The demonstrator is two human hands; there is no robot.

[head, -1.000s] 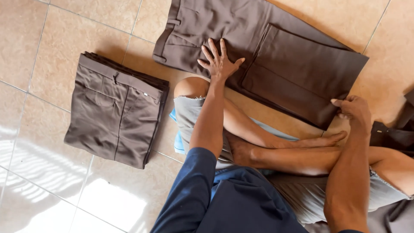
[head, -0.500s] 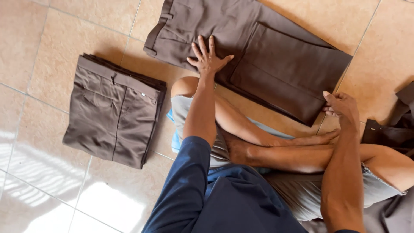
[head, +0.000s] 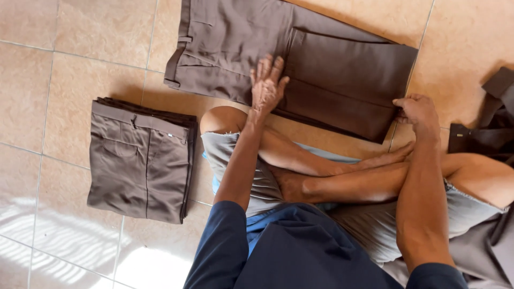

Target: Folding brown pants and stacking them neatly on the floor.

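Dark brown trousers [head: 321,75] lie on the tiled floor in front of my crossed legs, their legs folded over once toward the waistband. My left hand [head: 266,85] rests flat on them near the middle, fingers spread. My right hand [head: 417,113] pinches the lower right corner of the folded part, fingers curled around the cloth edge.
A neat stack of folded brown trousers [head: 142,158] sits on the floor to my left. More dark cloth [head: 490,128] lies at the right edge, beside my knee. Beige floor tiles [head: 64,69] surround everything.
The view has shifted, so the trousers sit lower and nearer. My left hand stays flat on them, and my right hand has closed on the fold's corner.
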